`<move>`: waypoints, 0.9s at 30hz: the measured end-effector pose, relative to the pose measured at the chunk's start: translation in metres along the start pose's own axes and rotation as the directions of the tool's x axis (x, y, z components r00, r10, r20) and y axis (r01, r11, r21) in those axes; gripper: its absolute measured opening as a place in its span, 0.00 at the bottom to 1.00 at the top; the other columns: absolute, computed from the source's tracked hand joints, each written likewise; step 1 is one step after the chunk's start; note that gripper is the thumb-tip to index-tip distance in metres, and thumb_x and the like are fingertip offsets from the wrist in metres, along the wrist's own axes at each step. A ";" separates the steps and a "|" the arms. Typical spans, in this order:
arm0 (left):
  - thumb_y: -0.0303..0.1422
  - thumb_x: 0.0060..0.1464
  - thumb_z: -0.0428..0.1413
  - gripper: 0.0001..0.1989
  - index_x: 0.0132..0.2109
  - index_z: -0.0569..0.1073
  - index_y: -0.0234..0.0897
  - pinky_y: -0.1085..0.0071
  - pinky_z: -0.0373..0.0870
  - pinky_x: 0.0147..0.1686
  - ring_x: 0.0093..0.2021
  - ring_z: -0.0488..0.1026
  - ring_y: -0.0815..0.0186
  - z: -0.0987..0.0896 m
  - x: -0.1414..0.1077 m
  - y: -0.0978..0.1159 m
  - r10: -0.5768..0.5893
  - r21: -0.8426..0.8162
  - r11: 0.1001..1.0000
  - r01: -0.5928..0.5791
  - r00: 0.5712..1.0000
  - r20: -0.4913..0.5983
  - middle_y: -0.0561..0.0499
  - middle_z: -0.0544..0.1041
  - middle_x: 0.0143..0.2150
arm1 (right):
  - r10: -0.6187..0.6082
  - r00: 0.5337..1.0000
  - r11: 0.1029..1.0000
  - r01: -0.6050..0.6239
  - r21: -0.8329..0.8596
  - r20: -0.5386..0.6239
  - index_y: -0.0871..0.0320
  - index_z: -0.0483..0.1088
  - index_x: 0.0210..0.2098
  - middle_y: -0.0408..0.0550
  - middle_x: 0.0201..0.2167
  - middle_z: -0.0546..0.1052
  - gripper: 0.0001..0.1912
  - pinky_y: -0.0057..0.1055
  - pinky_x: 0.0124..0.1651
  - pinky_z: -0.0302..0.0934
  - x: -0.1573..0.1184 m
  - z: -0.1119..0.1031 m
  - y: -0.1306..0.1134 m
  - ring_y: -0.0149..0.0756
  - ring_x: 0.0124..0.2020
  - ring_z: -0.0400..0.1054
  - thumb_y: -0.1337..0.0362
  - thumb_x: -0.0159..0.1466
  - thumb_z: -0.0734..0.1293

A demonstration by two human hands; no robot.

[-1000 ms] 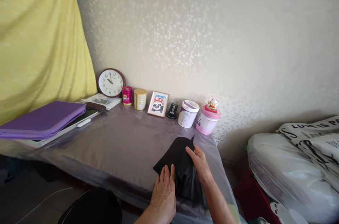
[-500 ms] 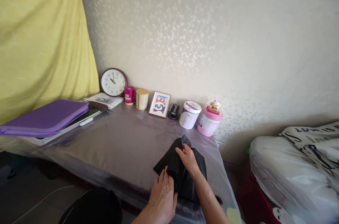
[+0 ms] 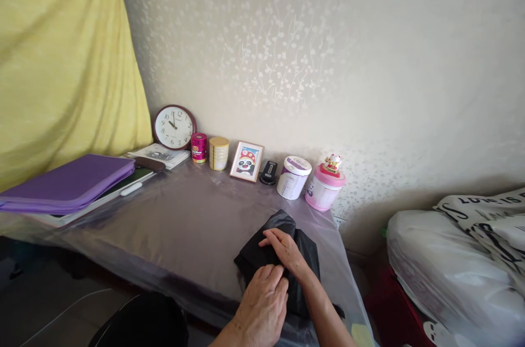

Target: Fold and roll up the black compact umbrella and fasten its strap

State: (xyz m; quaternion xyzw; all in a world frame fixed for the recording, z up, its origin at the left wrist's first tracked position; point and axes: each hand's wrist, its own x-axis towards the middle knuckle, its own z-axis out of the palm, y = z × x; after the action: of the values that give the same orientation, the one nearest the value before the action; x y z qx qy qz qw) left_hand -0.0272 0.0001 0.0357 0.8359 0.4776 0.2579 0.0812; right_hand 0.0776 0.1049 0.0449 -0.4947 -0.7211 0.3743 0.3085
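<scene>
A black bag (image 3: 307, 251), which looks like thin plastic, lies creased near the right front corner of the table. My left hand (image 3: 264, 295) is at its near side with the fingers curled down; they appear to grip a fold of the bag, though the fingertips are hidden. Just beyond it, my right hand (image 3: 283, 248) rests across the middle of the bag, fingers stretched out to the left. The two hands are close together, and my right forearm covers part of the bag.
Along the wall stand a clock (image 3: 175, 127), a magenta can (image 3: 199, 148), a yellow-lidded can (image 3: 219, 154), a panda picture frame (image 3: 246, 161), a black stand (image 3: 269, 172), and two tubs, one white-and-purple (image 3: 293, 178), one pink (image 3: 325, 188). A purple folder (image 3: 69, 183) lies left. Clear plastic covers the table (image 3: 172, 216).
My left hand has moved up and right, its fingers now curled. My right hand has shifted slightly left and down, off the bag's far end, and its fingers have straightened.
</scene>
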 end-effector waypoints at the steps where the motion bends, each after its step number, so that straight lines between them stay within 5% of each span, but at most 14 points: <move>1: 0.28 0.56 0.43 0.14 0.47 0.68 0.37 0.62 0.60 0.53 0.52 0.63 0.60 0.006 0.000 -0.002 0.002 0.008 1.000 -0.002 1.000 0.001 0.47 0.68 0.51 | -0.028 0.999 0.999 0.028 -0.020 0.015 0.57 0.72 0.36 0.45 0.30 0.79 0.19 0.33 0.45 0.61 -0.002 0.001 0.000 0.35 0.36 0.72 0.52 0.63 0.56; 5: 0.30 0.54 0.46 0.26 0.61 0.56 0.34 0.58 0.55 0.59 0.62 0.53 0.57 0.028 -0.004 -0.016 -0.084 0.076 0.994 0.082 0.996 0.022 0.44 0.56 0.63 | -0.112 0.991 0.994 0.112 0.005 0.071 0.55 0.71 0.41 0.44 0.31 0.79 0.17 0.31 0.43 0.63 -0.014 0.001 0.004 0.34 0.35 0.72 0.55 0.64 0.56; 14: 0.29 0.52 0.47 0.29 0.62 0.54 0.32 0.55 0.58 0.57 0.63 0.51 0.55 0.042 -0.005 -0.021 -0.140 0.155 0.979 0.129 0.988 0.060 0.40 0.53 0.64 | -0.474 0.879 0.832 0.467 -0.300 0.055 0.53 0.71 0.46 0.48 0.44 0.76 0.16 0.43 0.58 0.53 -0.024 -0.006 0.031 0.39 0.54 0.62 0.62 0.66 0.55; 27: 0.30 0.47 0.47 0.41 0.65 0.37 0.35 0.57 0.46 0.62 0.66 0.36 0.54 0.044 -0.013 -0.031 -0.164 0.041 0.986 0.159 0.967 0.195 0.45 0.33 0.67 | -0.412 0.907 0.764 0.394 -0.511 0.083 0.53 0.73 0.41 0.45 0.43 0.77 0.16 0.42 0.59 0.48 0.051 -0.028 0.059 0.37 0.53 0.63 0.62 0.67 0.54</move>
State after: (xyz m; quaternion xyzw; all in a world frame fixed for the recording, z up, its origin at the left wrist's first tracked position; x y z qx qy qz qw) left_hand -0.0334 0.0102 -0.0180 0.8166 0.5368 0.1602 0.1386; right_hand 0.1128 0.1731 0.0138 -0.3988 -0.8785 0.0835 0.2496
